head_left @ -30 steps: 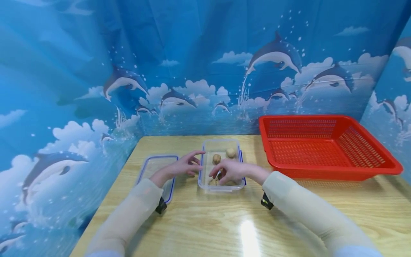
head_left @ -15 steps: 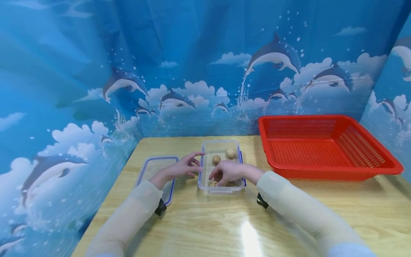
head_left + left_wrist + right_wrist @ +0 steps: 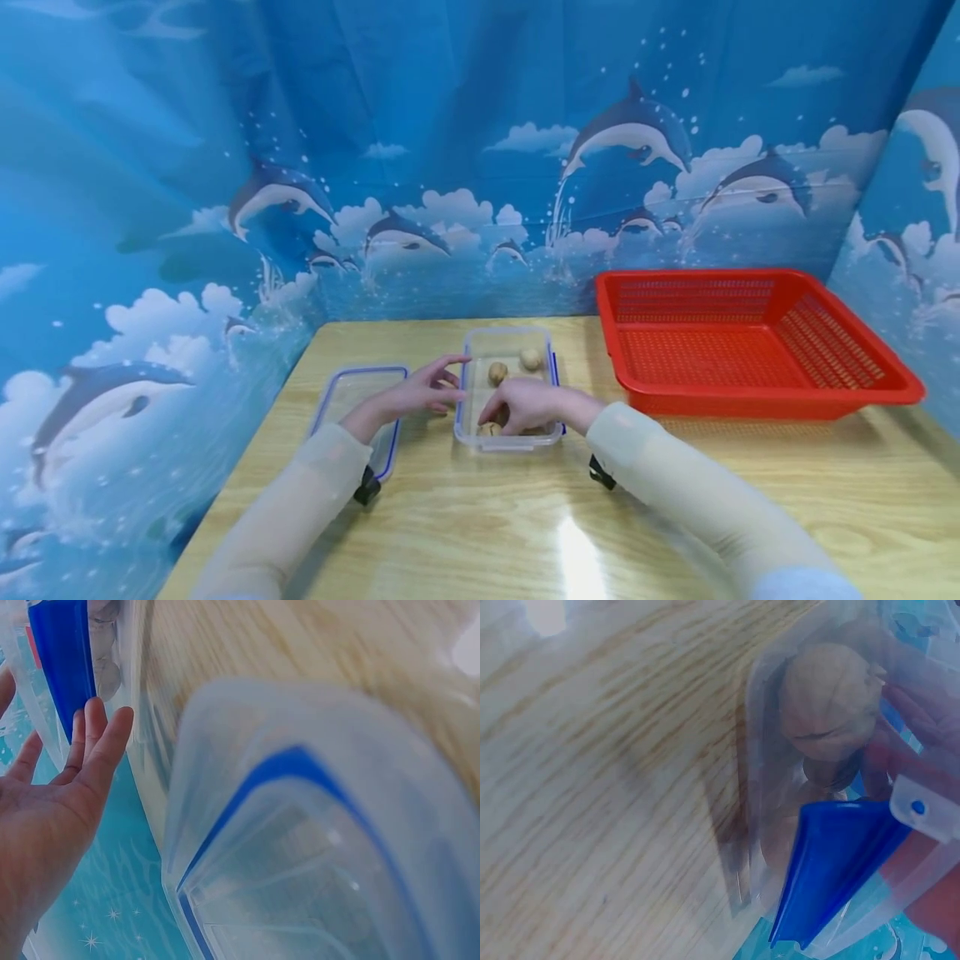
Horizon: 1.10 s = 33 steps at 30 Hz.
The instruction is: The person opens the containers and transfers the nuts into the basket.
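Note:
A clear plastic food box (image 3: 506, 332) with blue latches stands on the table, with several walnuts in it. One walnut (image 3: 497, 372) lies mid-box, a paler walnut (image 3: 531, 359) at the back right, and another walnut (image 3: 490, 429) near the front. My right hand (image 3: 525, 402) reaches down into the box, its curled fingers round a brown walnut that they partly hide. Through the box wall, the right wrist view shows a cracked walnut (image 3: 829, 701) in front of my fingers. My left hand (image 3: 427, 387) has loosely extended fingers at the box's left rim and holds nothing.
A clear lid (image 3: 360, 372) with a blue seal lies left of the box, under the left forearm. A red plastic basket (image 3: 765, 402) stands at the right of the wooden table (image 3: 465, 517). A dolphin-print curtain (image 3: 450, 275) hangs behind.
My right hand has lowered further into the box and its fingers have closed in near the front walnuts. The left hand stays at the rim. The whole head view has shifted slightly.

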Each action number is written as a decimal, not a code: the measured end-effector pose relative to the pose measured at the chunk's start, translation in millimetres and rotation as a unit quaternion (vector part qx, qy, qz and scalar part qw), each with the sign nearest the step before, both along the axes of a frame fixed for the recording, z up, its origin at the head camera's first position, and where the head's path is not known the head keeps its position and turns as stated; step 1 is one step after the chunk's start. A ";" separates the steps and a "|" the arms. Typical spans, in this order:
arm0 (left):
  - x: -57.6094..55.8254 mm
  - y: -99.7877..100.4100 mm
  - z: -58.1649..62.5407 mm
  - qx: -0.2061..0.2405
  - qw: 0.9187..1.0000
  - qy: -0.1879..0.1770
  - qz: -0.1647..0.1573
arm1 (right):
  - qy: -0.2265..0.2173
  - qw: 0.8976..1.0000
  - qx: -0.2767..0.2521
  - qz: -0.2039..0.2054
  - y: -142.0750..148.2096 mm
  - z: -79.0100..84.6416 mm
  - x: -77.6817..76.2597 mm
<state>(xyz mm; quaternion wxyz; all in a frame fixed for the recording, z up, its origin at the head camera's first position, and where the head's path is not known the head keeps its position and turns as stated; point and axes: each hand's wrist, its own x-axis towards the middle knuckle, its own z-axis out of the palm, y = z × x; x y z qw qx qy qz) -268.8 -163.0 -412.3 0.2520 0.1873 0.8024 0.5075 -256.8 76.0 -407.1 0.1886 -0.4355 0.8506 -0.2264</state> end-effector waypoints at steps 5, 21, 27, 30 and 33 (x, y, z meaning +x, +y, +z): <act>0.6 -0.2 1.3 0.011 1.000 -0.006 -0.003 | 0.006 1.000 -0.004 0.000 0.7 1.5 -0.5; -1.9 0.5 -1.1 0.010 1.000 0.001 0.009 | -0.048 0.996 -0.070 -0.020 16.8 23.8 -1.0; -2.0 0.0 0.2 0.013 1.000 -0.001 0.006 | -0.049 0.995 -0.086 -0.030 26.2 38.5 -0.3; -0.7 -0.2 1.6 0.015 1.000 -0.007 0.005 | -0.055 0.993 -0.097 -0.031 33.5 46.1 1.6; 0.0 -1.3 1.9 0.014 1.000 -0.012 0.009 | -0.065 0.992 -0.106 -0.033 42.0 55.3 4.2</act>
